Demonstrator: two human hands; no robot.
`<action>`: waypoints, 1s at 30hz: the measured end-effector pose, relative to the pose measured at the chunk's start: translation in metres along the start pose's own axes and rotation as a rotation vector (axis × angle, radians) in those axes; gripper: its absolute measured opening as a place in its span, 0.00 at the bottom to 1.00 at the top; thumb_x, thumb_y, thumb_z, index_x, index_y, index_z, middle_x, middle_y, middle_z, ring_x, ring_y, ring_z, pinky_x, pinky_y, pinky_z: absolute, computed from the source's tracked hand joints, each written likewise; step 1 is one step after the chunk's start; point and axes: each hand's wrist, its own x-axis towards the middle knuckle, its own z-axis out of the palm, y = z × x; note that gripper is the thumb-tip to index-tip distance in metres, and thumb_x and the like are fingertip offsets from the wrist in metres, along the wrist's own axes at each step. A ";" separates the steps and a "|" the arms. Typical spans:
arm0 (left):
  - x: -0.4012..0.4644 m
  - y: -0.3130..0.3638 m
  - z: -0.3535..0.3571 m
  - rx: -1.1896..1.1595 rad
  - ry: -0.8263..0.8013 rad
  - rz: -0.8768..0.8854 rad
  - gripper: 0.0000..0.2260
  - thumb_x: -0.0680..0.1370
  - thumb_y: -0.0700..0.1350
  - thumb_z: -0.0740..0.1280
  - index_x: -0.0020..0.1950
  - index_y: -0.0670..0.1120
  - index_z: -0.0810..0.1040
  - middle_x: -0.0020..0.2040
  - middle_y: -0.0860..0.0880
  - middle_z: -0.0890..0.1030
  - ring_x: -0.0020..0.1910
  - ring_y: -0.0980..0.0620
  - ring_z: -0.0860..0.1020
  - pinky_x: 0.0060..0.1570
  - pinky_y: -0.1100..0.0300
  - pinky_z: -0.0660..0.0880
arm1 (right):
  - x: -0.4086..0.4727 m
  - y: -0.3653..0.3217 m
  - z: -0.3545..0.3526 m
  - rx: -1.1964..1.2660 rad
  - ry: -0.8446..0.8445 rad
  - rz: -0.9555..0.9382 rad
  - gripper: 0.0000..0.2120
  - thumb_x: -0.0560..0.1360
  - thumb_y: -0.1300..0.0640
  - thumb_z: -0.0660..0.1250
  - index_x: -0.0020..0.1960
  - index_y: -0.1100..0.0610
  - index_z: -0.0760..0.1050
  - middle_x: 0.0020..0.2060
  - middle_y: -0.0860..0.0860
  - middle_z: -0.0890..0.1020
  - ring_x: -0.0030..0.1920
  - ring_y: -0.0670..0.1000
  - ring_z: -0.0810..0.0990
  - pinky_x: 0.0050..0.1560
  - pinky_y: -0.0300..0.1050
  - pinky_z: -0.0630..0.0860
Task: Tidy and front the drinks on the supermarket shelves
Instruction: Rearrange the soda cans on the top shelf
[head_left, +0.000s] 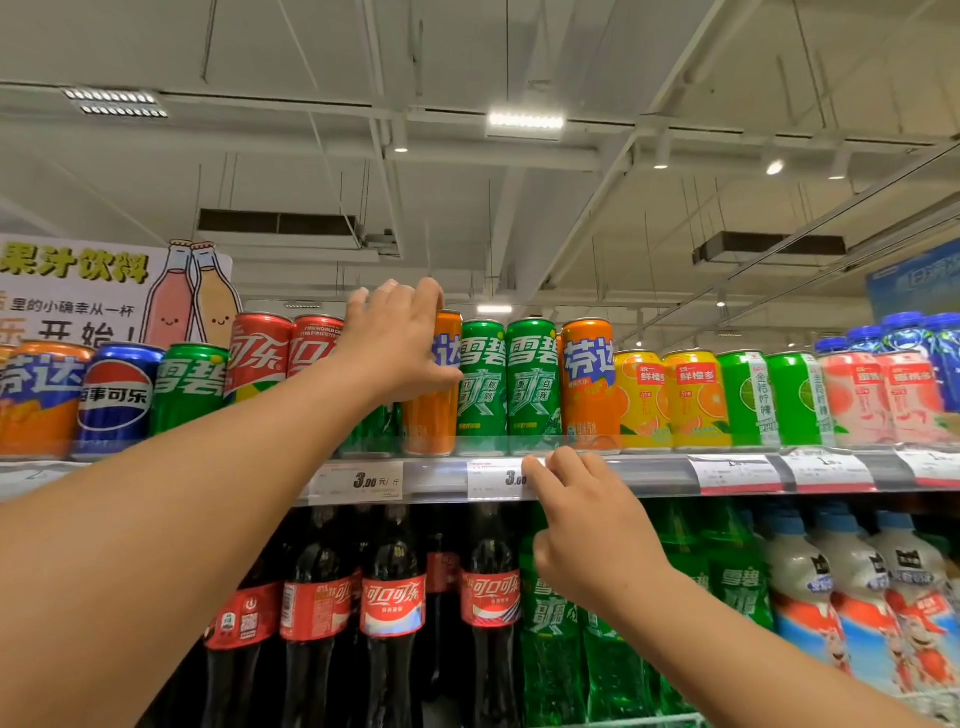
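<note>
My left hand (397, 340) reaches up to the top shelf and grips a tall orange Fanta can (434, 410), fingers over its rim and thumb across its label. Right of it stand two green Sprite cans (506, 384) and another orange Fanta can (589, 384). Two red Coca-Cola cans (260, 356) stand left of my hand. My right hand (582, 525) rests with straight fingers on the shelf's front rail (649, 475), touching a price tag (493, 478).
Short Fanta, Pepsi and Sprite cans (117, 397) stand far left under a juice sign (78, 291). Yellow, green and pink juice cans (696, 400) fill the right. On the lower shelf stand cola bottles (392, 597), green Sprite bottles and pale milk-drink bottles (852, 597).
</note>
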 end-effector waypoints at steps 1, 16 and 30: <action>-0.003 0.001 -0.002 -0.020 0.000 0.020 0.28 0.68 0.66 0.69 0.57 0.54 0.60 0.50 0.50 0.74 0.53 0.47 0.72 0.65 0.44 0.61 | 0.000 0.000 -0.001 0.012 -0.016 0.001 0.26 0.70 0.54 0.59 0.68 0.53 0.65 0.55 0.50 0.70 0.54 0.54 0.67 0.56 0.45 0.68; -0.055 0.018 -0.050 -0.967 0.168 -0.229 0.39 0.63 0.45 0.81 0.69 0.51 0.65 0.56 0.53 0.75 0.52 0.53 0.77 0.48 0.58 0.77 | 0.138 0.040 -0.076 0.191 -0.007 0.196 0.27 0.74 0.48 0.63 0.70 0.57 0.67 0.66 0.56 0.68 0.59 0.57 0.74 0.57 0.52 0.75; -0.130 -0.019 -0.004 -0.874 -0.011 -0.349 0.19 0.59 0.59 0.77 0.45 0.54 0.78 0.39 0.58 0.83 0.37 0.59 0.81 0.36 0.60 0.78 | 0.143 0.032 -0.068 0.272 0.075 0.239 0.23 0.73 0.45 0.69 0.61 0.55 0.66 0.57 0.57 0.71 0.48 0.55 0.74 0.42 0.47 0.72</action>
